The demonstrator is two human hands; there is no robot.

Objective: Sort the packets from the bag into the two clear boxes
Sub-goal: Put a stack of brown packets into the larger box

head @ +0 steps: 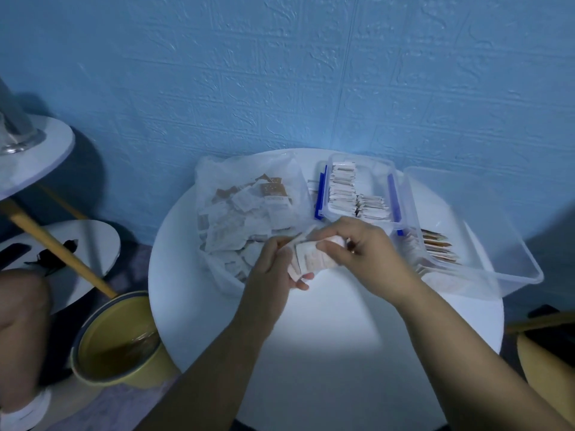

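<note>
Stack of packets (311, 259) sits over mid-table (326, 337), between both hands. Left hand (273, 265) curls its fingers under the stack from the left; right hand (367, 253) pinches its upper edge. Long axis roughly left–right. Latched box (392, 197) lies just beyond the right hand, larger box (485, 231) further right. Judged: right hand is nearer both boxes. Bag (217, 181) sits to the left.

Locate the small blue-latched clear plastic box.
Small box: head view, far side of round white table, between clear plastic bag at left and larger clear box at right.
</note>
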